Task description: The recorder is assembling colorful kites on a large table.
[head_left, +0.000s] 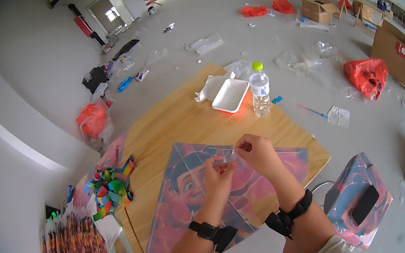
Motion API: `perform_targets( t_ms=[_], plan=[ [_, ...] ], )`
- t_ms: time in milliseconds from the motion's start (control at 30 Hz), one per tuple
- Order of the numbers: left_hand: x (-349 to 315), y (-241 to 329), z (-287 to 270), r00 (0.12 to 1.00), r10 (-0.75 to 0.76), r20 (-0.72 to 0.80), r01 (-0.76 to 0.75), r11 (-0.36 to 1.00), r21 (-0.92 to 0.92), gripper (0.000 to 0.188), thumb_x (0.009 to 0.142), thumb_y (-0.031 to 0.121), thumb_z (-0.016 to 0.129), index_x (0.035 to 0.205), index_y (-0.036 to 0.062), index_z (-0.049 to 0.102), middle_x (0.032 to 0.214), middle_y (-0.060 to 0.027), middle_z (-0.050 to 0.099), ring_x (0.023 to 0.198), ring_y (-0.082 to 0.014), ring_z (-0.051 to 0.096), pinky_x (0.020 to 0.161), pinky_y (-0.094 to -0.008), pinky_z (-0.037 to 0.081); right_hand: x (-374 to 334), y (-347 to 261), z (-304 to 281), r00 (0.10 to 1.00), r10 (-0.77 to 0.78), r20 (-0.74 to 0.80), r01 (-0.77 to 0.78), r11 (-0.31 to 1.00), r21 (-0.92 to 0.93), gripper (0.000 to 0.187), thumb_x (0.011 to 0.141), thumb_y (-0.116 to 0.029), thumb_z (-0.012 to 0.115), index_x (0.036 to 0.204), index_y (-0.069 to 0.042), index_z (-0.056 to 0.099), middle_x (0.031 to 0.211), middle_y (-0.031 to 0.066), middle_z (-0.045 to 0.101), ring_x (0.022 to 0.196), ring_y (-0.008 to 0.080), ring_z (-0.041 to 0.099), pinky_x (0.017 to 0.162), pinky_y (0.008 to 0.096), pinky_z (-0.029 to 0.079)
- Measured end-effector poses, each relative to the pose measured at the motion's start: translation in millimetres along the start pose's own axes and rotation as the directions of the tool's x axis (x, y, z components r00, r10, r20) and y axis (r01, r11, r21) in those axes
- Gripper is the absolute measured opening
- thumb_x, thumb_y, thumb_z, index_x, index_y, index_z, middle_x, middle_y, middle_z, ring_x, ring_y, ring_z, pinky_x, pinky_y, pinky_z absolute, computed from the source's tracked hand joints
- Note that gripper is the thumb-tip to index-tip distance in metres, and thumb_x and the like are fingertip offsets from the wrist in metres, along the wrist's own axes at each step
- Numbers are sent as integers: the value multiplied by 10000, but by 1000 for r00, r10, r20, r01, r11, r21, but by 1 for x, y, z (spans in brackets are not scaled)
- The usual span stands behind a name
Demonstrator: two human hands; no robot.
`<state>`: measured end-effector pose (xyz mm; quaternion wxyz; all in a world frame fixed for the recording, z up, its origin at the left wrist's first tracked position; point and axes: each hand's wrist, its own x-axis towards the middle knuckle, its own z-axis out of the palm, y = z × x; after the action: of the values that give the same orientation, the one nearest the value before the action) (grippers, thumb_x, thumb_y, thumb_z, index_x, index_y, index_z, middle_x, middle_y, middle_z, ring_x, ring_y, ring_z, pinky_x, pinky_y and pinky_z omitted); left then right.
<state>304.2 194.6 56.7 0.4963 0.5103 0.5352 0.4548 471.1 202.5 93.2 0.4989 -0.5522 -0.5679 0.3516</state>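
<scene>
Over a colourful cartoon-printed sheet [172, 228] on the wooden table, my two hands are held close together. My left hand [218, 176] is closed, with thumb and fingertips drawn together. Just beyond it and to the right, my right hand [258, 154] is closed in a pinch, with its fingers curled. A small clear or whitish bit shows between the fingertips of both hands, too small to name. The sheet has straight crease-like lines and reaches toward the table's near edge. Dark bands with small devices are strapped round both of my forearms.
At the table's far end stand a white tray [231, 95] and a water bottle [260, 90] with crumpled white tissue [212, 86]. Rainbow ribbons [114, 187] lie at the left edge. A dark phone [365, 204] rests on a printed-covered seat at right. Bags and cardboard boxes [394, 51] litter the floor.
</scene>
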Motion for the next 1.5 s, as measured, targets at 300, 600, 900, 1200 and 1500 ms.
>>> perform_targets(
  t_ms=[300,600,900,1200,1500],
  plan=[
    [45,-59,18,984,164,-70,-140,955,263,375,963,161,714,1224,35,476,834,-32,619,732,-103,575,677,-271,462,37,77,26,998,25,-60,-34,986,-162,127,829,-143,759,900,-48,714,864,112,723,818,286,713,740,400,560],
    [57,-65,25,964,232,-131,-116,807,578,394,931,221,714,1236,68,517,810,1,667,772,-183,644,838,-420,400,51,102,42,997,11,-71,-32,952,-304,138,822,-193,771,863,-85,694,861,75,700,847,290,688,766,434,526],
    [65,-61,27,987,75,-139,27,788,615,445,877,274,732,1236,112,525,835,11,720,857,-211,685,932,-532,321,49,110,41,997,-32,-68,7,941,-338,117,796,-160,774,838,-82,698,842,75,678,835,291,676,773,424,520],
    [74,-53,25,990,-29,-141,114,757,644,433,849,275,767,1183,92,562,837,-14,729,860,-223,700,922,-496,381,49,111,44,993,-77,-89,33,910,-412,122,788,-147,780,841,-66,705,853,83,678,807,289,678,748,414,537],
    [80,-56,25,992,-41,-121,111,743,660,437,834,262,780,1169,77,570,861,-54,727,879,-258,704,876,-506,444,47,106,48,989,-59,-133,-13,876,-482,140,771,-195,802,826,-112,703,902,41,677,912,258,658,807,422,477]
  ],
)
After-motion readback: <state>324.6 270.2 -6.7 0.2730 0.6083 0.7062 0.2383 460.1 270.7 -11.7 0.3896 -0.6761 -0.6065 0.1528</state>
